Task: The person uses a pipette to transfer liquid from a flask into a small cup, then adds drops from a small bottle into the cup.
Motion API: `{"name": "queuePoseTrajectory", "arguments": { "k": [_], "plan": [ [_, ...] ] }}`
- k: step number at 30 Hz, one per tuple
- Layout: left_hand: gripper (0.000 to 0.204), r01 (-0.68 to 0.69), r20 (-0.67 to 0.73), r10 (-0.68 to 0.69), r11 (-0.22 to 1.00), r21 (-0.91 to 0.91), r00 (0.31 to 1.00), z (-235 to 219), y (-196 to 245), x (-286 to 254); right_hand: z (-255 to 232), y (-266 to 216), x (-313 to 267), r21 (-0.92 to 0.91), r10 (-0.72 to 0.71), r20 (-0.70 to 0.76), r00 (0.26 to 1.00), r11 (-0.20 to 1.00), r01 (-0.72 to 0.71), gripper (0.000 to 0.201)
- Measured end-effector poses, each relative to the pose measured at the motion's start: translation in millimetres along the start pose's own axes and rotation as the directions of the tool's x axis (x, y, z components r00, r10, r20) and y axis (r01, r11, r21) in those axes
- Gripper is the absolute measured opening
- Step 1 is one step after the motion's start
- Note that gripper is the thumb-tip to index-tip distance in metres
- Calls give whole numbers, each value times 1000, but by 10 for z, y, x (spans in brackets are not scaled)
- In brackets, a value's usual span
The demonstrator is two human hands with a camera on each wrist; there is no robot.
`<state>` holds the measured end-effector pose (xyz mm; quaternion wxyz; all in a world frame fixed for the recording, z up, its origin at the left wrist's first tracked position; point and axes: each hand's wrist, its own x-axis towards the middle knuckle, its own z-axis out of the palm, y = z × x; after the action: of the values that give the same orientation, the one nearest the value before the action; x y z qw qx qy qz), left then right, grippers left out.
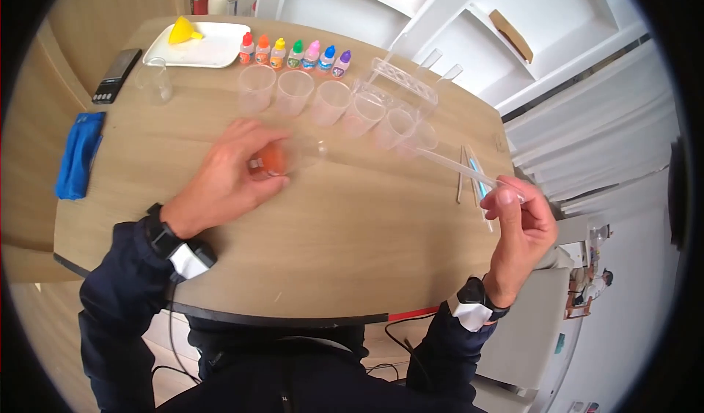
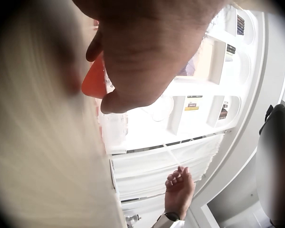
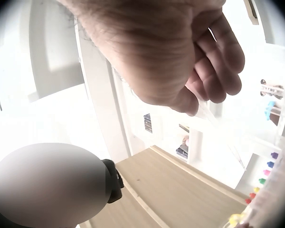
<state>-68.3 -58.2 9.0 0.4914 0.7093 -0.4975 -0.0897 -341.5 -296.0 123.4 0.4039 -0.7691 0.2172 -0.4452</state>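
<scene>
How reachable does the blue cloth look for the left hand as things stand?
Probably yes: the blue cloth lies on the table, and nothing stands between it and the left hand. But that hand grips a vessel of orange liquid, which it would likely need to put down first.

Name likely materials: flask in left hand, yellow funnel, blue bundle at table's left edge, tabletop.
Flask: clear, smooth; glass or plastic, can't tell. Orange contents show through.
Funnel: probably moulded plastic; smooth, uniform yellow.
Blue bundle: likely fabric, going by its soft folds.
Tabletop: wood or wood-look laminate, fairly matte; pale brown with fine grain streaks.
</scene>
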Motion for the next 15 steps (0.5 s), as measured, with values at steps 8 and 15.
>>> {"name": "queuePoseTrajectory", "arguments": {
  "k": [8,15],
  "plan": [
    [58,-153,-32,156,984,89,987,530,76,202,29,-34,-1,-125,-43,106,993,991,56,13],
    [58,-169,-17,170,985,47,985,669,126,229,249,-36,98,-162,59,272,961,987,-14,14]
  ]
}}
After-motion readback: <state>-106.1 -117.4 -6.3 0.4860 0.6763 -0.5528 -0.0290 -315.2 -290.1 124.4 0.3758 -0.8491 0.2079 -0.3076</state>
